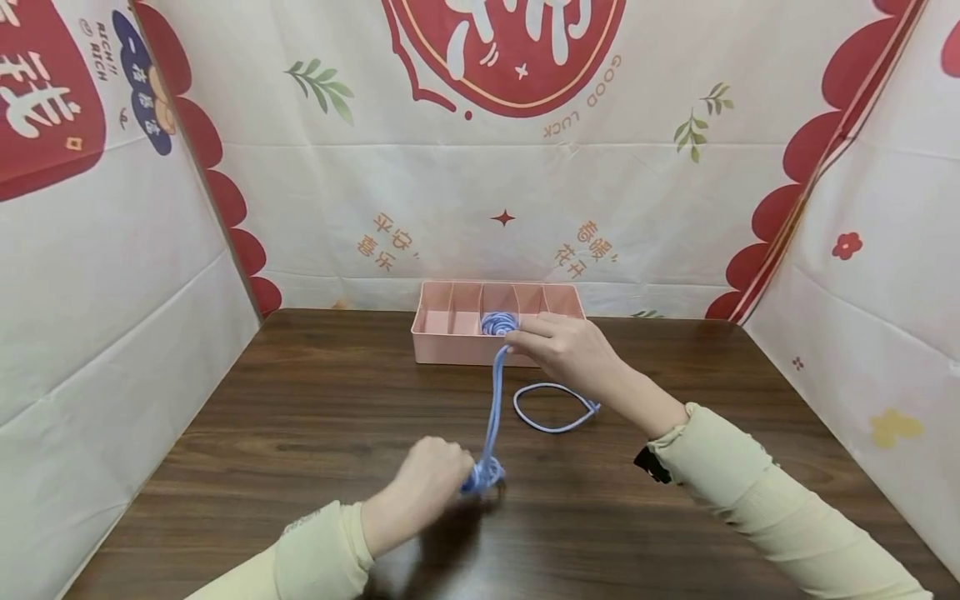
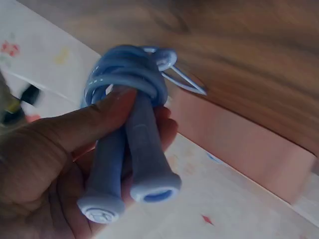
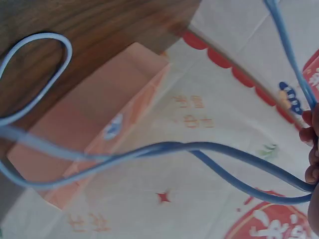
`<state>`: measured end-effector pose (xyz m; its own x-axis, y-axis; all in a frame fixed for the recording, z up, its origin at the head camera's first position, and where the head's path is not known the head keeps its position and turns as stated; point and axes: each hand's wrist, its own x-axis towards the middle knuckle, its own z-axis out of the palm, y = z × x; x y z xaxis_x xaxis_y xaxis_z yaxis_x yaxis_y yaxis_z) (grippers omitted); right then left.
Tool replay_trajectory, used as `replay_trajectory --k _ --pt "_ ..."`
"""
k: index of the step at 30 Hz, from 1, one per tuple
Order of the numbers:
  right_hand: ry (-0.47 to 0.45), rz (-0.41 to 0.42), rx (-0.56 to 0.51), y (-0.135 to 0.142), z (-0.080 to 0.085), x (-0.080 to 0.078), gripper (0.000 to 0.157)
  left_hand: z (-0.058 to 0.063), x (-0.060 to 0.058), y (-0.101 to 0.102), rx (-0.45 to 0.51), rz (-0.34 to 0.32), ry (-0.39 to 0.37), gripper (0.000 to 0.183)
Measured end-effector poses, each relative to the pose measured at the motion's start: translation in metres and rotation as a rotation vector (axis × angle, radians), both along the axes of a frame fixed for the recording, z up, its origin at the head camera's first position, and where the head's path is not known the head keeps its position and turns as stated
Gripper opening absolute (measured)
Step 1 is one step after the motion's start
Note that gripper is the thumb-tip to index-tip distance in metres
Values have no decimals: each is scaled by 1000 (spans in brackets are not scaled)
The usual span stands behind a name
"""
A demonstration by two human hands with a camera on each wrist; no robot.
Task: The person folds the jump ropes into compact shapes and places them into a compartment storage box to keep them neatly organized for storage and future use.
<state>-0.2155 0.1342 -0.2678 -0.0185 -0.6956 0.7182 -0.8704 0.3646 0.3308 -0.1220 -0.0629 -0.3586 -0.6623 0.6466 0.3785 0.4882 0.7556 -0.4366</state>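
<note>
Jump-rope handles (image 2: 152,154) sit side by side in the left hand (image 1: 431,471), lower centre of the head view, its thumb and fingers curled firmly round them, probably to keep the wound blue cord (image 2: 124,74) from slipping. Right of centre, the right hand (image 1: 558,346) pinches more cord aloft, seemingly for tension. A loose loop (image 1: 538,427) lies on the bench (image 1: 300,417); another coil (image 1: 498,323) occupies the pink divided box's (image 1: 450,350) middle compartment.
</note>
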Motion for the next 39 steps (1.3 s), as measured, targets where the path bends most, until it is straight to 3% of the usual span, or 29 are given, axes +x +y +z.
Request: replay_trajectory --k 4,7,9,11,15,18,21,25,31,35,39 --pt "-46 -4 -40 -3 -15 -10 17 3 10 8 -52 -179 -93 20" --pt "-97 -16 -80 -8 -25 -13 8 6 13 12 19 -317 -139 24" --pt "-142 -44 -118 -10 -33 -16 10 7 14 13 121 -431 -113 28" --pt "-195 -82 -170 -11 -43 -19 13 7 13 14 240 -530 -31 30" --pt "-283 -163 -243 -9 -64 -26 12 7 10 15 483 -641 91 36" --pt "-328 -179 -235 -11 -78 -28 10 8 6 13 618 -669 98 39" --pt "-357 -169 -206 -15 -91 -29 7 8 -1 11 687 -678 96 38" --pt "-359 -170 -178 -20 -105 -30 5 4 -10 9 724 -670 97 35" --pt "-292 -216 -120 -18 -119 -33 7 -13 -22 5 774 -647 113 40" --pt "-353 -258 -42 -16 -125 -32 10 -19 -29 2 840 -623 137 44" --pt "-385 -299 15 -13 -130 -25 17 -20 -36 -1 884 -610 175 31"
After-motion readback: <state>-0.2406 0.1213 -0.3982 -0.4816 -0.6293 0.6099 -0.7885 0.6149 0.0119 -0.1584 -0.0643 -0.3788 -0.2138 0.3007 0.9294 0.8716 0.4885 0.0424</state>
